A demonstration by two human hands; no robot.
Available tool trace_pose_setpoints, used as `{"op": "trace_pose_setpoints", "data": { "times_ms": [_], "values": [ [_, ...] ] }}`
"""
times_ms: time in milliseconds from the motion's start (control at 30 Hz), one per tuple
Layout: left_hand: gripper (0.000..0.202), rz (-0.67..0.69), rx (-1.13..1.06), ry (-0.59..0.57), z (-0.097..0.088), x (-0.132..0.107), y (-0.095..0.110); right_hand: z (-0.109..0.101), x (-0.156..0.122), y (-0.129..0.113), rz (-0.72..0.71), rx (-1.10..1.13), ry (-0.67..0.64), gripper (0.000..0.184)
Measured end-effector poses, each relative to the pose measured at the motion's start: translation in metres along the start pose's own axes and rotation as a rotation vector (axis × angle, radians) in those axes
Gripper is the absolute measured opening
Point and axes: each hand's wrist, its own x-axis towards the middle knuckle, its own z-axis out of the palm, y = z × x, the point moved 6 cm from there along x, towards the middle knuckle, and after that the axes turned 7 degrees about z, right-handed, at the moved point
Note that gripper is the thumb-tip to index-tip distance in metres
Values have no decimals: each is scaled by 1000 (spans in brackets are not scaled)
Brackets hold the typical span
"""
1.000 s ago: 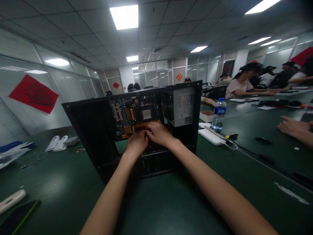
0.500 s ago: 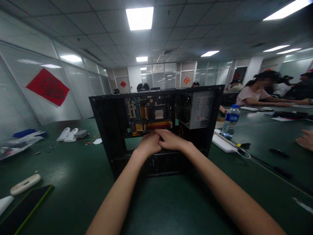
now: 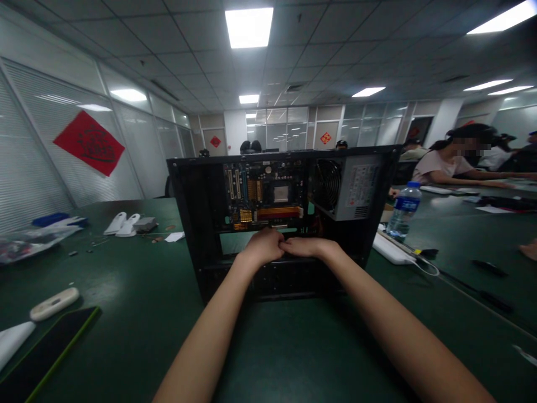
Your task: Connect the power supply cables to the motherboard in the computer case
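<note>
A black computer case (image 3: pixel 193 224) stands upright on the green table, its open side facing me. Inside it sit a motherboard (image 3: pixel 262 193) at the upper middle and a silver power supply (image 3: pixel 356 187) with a fan at the upper right. My left hand (image 3: pixel 265 246) is closed just below the motherboard's lower edge, back of the hand up. Beside it, my right hand (image 3: pixel 304 247) has its fingers pressed together, with their tips against the left hand. Both hands are at the case's lower crossbar (image 3: pixel 235 263). Whatever lies in the fingers is hidden.
To the right stand a water bottle (image 3: pixel 405 210) and a white power strip (image 3: pixel 392 249) with cables. A phone (image 3: pixel 50 350) and a cream-coloured oblong object (image 3: pixel 54 304) lie at left, with plastic bags (image 3: pixel 37 243) farther back. A co-worker (image 3: pixel 444 162) sits at right.
My right hand has slid off the top of my left hand and lowered beside it, its fingers flatter. The whole view has shifted slightly, so the case appears farther right.
</note>
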Motion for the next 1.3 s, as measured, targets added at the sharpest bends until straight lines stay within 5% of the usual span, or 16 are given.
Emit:
{"op": "trace_pose_setpoints", "data": {
  "times_ms": [100, 267, 700, 900, 1100, 1300],
  "values": [
    [32, 8, -55, 24, 2, 1, -4, 5, -2, 8, 135, -221, -75, 40],
    [34, -50, -40, 144, -2, -1, -11, 8, -5, 8, 164, -348, -110, 34],
    [30, 54, -131, 82, -7, -2, -6, 4, 2, 5, -6, -293, -8, 35],
    [32, 22, -189, 222, -22, -5, -6, -18, -2, -6, -350, 237, 158, 22],
    [38, 69, -317, 383, -69, -15, 4, -50, -16, -15, -328, 1020, 391, 26],
    [53, 84, -319, 398, -119, -47, 18, -76, -49, -36, -418, 1319, 455, 36]
  ]
}}
